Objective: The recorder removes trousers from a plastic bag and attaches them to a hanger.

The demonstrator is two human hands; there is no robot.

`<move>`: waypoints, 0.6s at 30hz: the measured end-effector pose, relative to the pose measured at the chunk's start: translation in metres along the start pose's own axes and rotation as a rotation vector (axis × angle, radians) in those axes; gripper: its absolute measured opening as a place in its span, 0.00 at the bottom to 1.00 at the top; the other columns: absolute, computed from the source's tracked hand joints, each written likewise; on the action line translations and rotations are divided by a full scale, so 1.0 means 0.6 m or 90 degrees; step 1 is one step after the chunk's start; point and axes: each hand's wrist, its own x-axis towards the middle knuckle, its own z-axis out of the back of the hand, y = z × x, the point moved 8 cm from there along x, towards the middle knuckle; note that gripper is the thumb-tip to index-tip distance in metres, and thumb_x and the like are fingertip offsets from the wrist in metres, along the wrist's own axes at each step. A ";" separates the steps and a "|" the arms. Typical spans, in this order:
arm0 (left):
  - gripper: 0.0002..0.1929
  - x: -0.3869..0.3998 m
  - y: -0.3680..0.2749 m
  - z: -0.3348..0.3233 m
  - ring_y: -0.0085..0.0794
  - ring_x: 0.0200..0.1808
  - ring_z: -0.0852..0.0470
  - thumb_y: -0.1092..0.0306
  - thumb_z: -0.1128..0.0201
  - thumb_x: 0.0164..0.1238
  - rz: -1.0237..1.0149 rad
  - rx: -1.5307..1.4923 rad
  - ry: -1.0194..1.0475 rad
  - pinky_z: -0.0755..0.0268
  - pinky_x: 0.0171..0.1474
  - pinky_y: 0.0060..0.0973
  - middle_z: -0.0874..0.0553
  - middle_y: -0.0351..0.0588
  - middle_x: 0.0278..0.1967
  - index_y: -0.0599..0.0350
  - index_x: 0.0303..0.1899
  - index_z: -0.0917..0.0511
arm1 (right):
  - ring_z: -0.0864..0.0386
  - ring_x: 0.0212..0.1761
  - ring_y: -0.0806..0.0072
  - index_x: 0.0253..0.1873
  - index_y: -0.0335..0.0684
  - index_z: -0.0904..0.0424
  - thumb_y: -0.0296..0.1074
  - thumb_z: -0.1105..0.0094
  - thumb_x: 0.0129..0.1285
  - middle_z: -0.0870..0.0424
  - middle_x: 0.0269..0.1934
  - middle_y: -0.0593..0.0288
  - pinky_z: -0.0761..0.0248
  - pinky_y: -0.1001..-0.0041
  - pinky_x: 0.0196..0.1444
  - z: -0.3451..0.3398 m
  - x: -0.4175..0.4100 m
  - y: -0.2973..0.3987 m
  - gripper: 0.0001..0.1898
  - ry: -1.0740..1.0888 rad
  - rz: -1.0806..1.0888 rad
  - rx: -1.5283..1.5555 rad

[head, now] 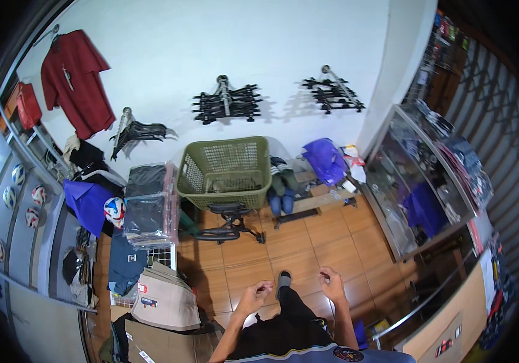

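Observation:
Both hands are held out over the tiled floor point(296, 245), apart from each other, with nothing in them. My left hand point(256, 296) has its fingers bent towards the thumb. My right hand point(330, 282) is half curled. Between them, lower down, a shoe point(283, 281) shows on one foot. Ahead stands a green plastic laundry basket point(223, 199), empty inside, with a black chair base point(230, 231) in front of it. Left of the basket lie stacked dark garments in clear plastic bags point(146, 218). Folded beige garments point(164, 299) lie nearer, left of my left hand.
Black hangers point(227, 103) hang on wall hooks beside a dark red shirt point(75, 84). A purple bag point(325, 161) rests by the wall. At the right stands a glass display case point(416, 181); a cardboard box point(173, 342) is at lower left, a metal rail point(423, 301) at lower right.

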 end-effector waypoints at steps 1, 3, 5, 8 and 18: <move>0.15 0.013 -0.008 0.010 0.28 0.51 0.14 0.68 0.38 0.75 0.012 -0.009 -0.003 0.23 0.55 0.27 0.11 0.50 0.48 0.64 0.57 0.19 | 0.13 0.46 0.68 0.53 0.30 0.19 0.26 0.37 0.66 0.12 0.42 0.52 0.21 0.70 0.51 -0.020 0.029 -0.002 0.12 0.027 0.001 0.005; 0.15 0.054 -0.011 0.047 0.29 0.51 0.14 0.68 0.38 0.75 -0.002 -0.008 -0.039 0.23 0.55 0.27 0.11 0.50 0.48 0.65 0.56 0.19 | 0.14 0.46 0.68 0.53 0.30 0.19 0.25 0.37 0.66 0.12 0.42 0.52 0.21 0.70 0.52 -0.060 0.094 -0.005 0.12 0.069 0.005 0.039; 0.14 0.099 -0.024 0.083 0.31 0.51 0.14 0.69 0.39 0.75 -0.017 -0.007 -0.069 0.23 0.56 0.28 0.11 0.50 0.49 0.66 0.56 0.19 | 0.15 0.46 0.69 0.53 0.30 0.20 0.25 0.37 0.66 0.13 0.42 0.53 0.21 0.70 0.52 -0.086 0.157 0.016 0.13 0.107 0.006 0.070; 0.13 0.172 -0.067 0.137 0.34 0.52 0.13 0.69 0.40 0.75 -0.026 0.067 -0.108 0.22 0.57 0.29 0.11 0.52 0.49 0.67 0.54 0.19 | 0.16 0.48 0.72 0.54 0.30 0.20 0.26 0.37 0.67 0.14 0.44 0.55 0.22 0.72 0.54 -0.115 0.264 0.047 0.12 0.140 0.012 0.060; 0.15 0.388 -0.197 0.305 0.24 0.48 0.17 0.70 0.37 0.75 -0.139 -0.018 -0.226 0.24 0.54 0.23 0.14 0.44 0.46 0.69 0.56 0.21 | 0.19 0.41 0.78 0.56 0.29 0.22 0.27 0.39 0.72 0.15 0.41 0.59 0.24 0.76 0.46 -0.245 0.654 0.205 0.13 0.285 0.078 0.259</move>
